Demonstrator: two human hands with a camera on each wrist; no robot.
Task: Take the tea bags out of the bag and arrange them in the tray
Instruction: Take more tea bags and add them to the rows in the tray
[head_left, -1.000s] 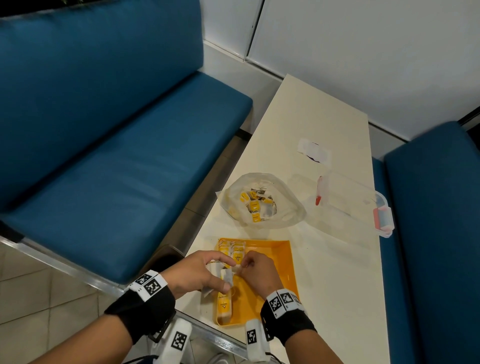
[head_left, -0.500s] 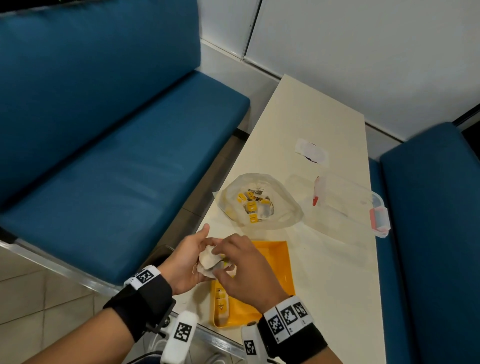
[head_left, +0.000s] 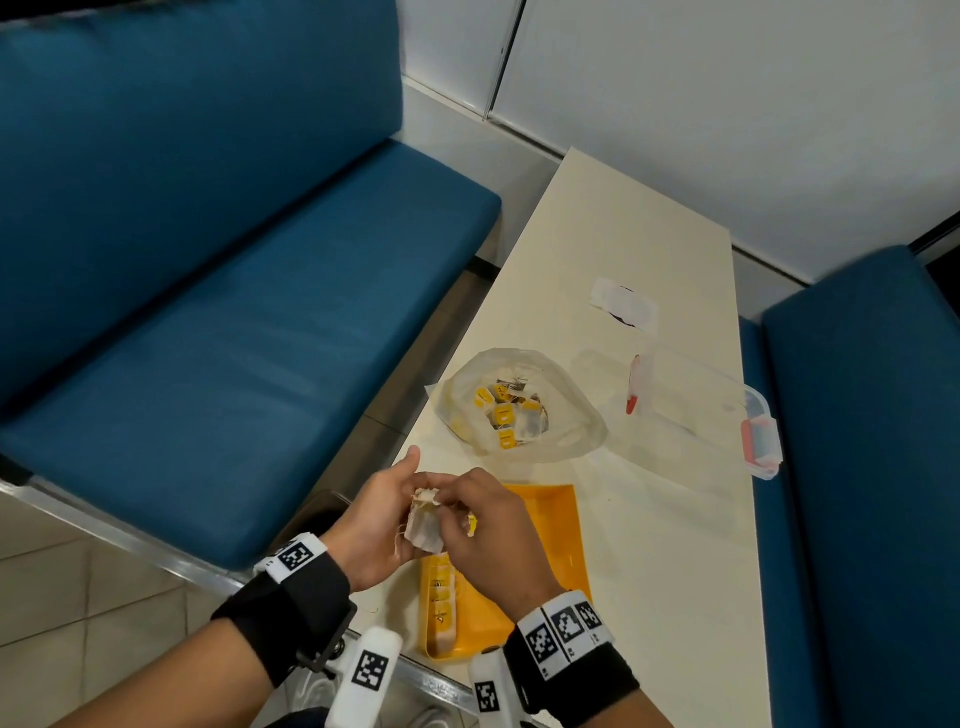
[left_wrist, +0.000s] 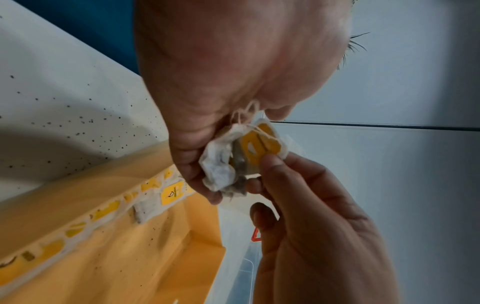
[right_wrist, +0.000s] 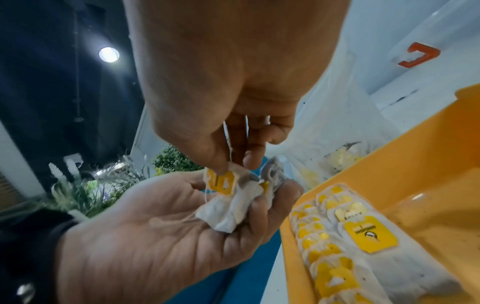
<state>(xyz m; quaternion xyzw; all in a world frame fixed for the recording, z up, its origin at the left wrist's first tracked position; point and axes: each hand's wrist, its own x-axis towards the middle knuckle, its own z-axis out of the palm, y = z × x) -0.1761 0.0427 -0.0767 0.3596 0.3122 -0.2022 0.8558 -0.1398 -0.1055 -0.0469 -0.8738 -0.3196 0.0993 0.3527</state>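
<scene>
My left hand (head_left: 410, 512) cups a crumpled clump of white tea bags (head_left: 426, 527) just above the left rim of the orange tray (head_left: 553, 545). In the left wrist view its fingers (left_wrist: 193, 174) curl round the clump (left_wrist: 219, 164). My right hand (head_left: 449, 506) pinches a yellow tag (right_wrist: 221, 183) on that clump between thumb and forefinger (right_wrist: 221, 164). A row of tea bags (right_wrist: 335, 244) lies along the tray's left wall (left_wrist: 85, 224). The clear plastic bag (head_left: 566, 431) beyond the tray holds several more tea bags (head_left: 506, 415).
A clear lidded box with red clips (head_left: 696, 410) lies right of the bag, and a scrap of white paper (head_left: 623, 301) sits farther back on the cream table (head_left: 670, 571). Blue benches (head_left: 234, 338) flank the table on both sides.
Both hands have risen from low over the tray's left side. The clump now sits in my upturned left palm, and my right hand has shifted onto a tag.
</scene>
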